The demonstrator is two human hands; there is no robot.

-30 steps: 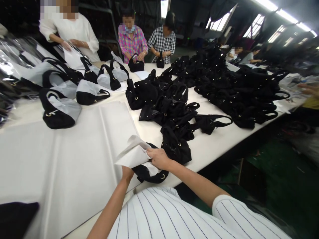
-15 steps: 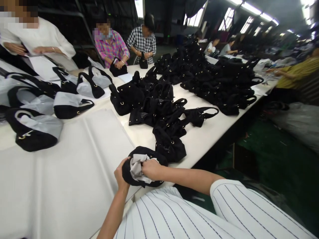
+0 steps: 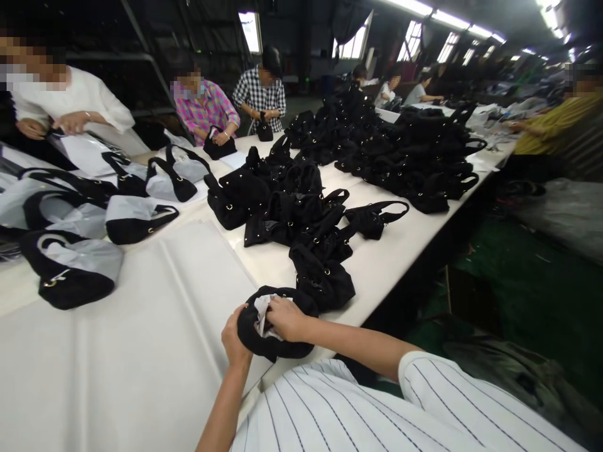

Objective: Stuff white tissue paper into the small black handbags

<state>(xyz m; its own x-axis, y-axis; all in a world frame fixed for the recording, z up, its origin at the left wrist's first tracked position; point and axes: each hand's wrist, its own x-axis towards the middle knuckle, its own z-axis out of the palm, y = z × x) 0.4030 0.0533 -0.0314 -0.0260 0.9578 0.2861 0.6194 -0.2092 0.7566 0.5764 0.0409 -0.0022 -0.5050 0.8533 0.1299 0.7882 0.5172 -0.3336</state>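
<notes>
My left hand (image 3: 234, 336) grips the left side of a soft black handbag (image 3: 277, 349), and my right hand (image 3: 286, 319) presses into its top opening. A crumpled piece of white paper (image 3: 262, 314) sits in the bag's mouth, mostly hidden by my fingers. The bag is held just above a white table (image 3: 377, 276), near its front edge. Close beyond my right hand lies another black bag (image 3: 323, 279).
A large white sheet (image 3: 122, 339) covers the table to my left, with paper-filled black bags (image 3: 70, 270) beyond it. Heaps of black bags (image 3: 400, 157) fill the table ahead. Several co-workers (image 3: 261, 94) stand around it. The table's right edge drops to a green floor (image 3: 518, 282).
The white paper, held loose and flat earlier, is now pushed down into the bag's mouth, with little of it showing. Both hands have closed around the bag, and the view has swung slightly left.
</notes>
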